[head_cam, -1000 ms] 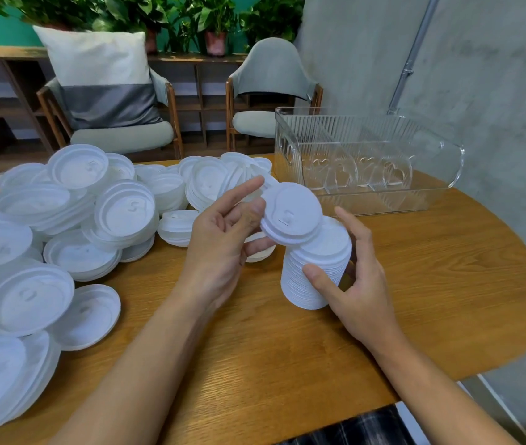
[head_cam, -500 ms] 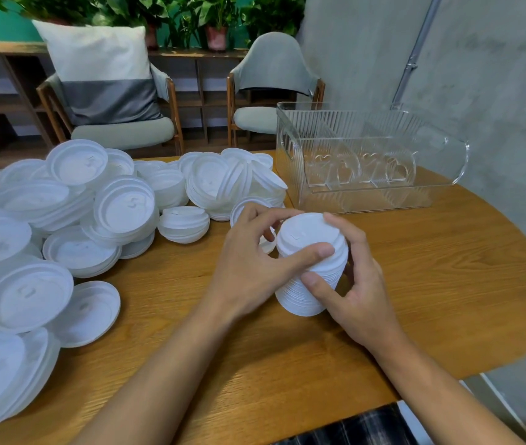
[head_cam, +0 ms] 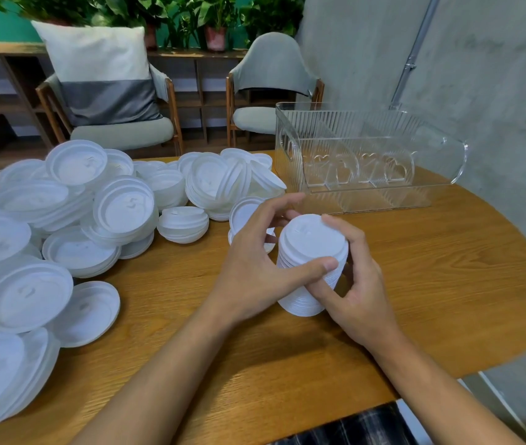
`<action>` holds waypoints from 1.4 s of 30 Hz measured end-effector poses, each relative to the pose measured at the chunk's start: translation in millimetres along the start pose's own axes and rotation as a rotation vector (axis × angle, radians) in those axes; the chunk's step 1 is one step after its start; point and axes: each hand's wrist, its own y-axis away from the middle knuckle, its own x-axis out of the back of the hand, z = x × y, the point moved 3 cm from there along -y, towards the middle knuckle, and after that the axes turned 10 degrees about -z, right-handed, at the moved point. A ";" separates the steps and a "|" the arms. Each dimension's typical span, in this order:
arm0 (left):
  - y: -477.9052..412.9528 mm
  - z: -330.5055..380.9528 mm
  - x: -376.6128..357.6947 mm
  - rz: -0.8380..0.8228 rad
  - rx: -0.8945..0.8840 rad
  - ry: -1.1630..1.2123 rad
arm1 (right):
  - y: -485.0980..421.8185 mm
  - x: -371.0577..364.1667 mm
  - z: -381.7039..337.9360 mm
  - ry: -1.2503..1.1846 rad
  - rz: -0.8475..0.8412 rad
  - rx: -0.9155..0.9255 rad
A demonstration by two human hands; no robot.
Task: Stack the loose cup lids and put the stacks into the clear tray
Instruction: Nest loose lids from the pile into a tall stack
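- And that lid is down! A second ago the left hand [head_cam: 255,268] had a single lid tipped above the pile; now it sits flat as the top of the stack [head_cam: 311,242], sip-hole side up.
- The left hand has changed jobs: no more pinching one lid. Its thumb lies across the near side of the stack and its fingers curl over the far rim, squeezing the column.
- The right hand [head_cam: 361,284] stays wrapped round the other side, fingers bent over the top edge and thumb low against the lower lids, so it's a two-handed grip now.
- The stack stands upright on the table [head_cam: 447,284], just in front of the clear tray [head_cam: 367,200] but not touching it (the tray's compartments look bare from here).
- What it means: one more lid nested, and the squeeze reads like squaring the column up. It looks tall enough to go in soon, though that's my call.
- Plenty remains. The loose lids [head_cam: 62,236] sprawl in a big heap to the left, some in short piles, some single, so this job looks early.
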 end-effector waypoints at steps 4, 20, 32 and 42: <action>-1.0 -2.2 5.1 -0.065 -0.028 0.076 | 0.6 -0.5 -1.1 -0.033 -0.004 -0.016; -4.1 -5.2 4.5 -0.109 0.027 0.110 | 1.1 1.7 -0.2 -0.056 -0.025 -0.002; -3.7 -17.2 14.8 -0.051 -0.025 -0.012 | 2.8 1.3 2.1 0.032 -0.011 -0.042; 3.6 -51.7 29.8 0.001 -0.021 -0.758 | 2.4 6.1 4.8 0.085 0.041 -0.101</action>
